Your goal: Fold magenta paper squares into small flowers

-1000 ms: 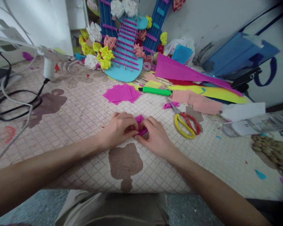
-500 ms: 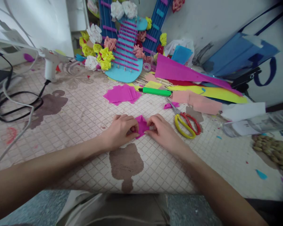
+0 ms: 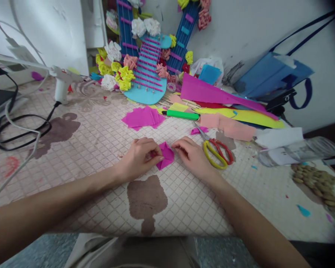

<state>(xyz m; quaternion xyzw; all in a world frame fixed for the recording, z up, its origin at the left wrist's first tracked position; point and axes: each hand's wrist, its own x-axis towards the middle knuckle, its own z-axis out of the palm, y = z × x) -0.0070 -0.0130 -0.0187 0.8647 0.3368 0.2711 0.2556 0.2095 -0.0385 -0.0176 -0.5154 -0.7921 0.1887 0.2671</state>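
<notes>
A small magenta paper square [image 3: 166, 158] with folded corners lies on the table between my two hands. My left hand [image 3: 141, 156] pinches its left side between thumb and fingers. At the paper's upper right edge, my right hand [image 3: 194, 154] has its fingers curled and the tips pressed close together; whether they grip the edge is hard to make out. Beyond the hands sits a stack of magenta paper squares [image 3: 142, 118]. Scissors [image 3: 216, 150] with yellow and red handles lie right of my right hand, beside a small folded magenta piece [image 3: 198, 130].
A green cutter or marker [image 3: 182, 114] lies behind, near peach paper strips [image 3: 234, 126]. A white glue gun [image 3: 61, 83] and cables stand left. At the back is a blue decorated model [image 3: 146, 82] with paper flowers. A clear bottle [image 3: 298, 150] and peanuts [image 3: 318, 184] are right.
The right fingers have slid off the paper's right corner to its upper edge, and more of the folded square shows. The left hand keeps its pinch. The view has shifted slightly.
</notes>
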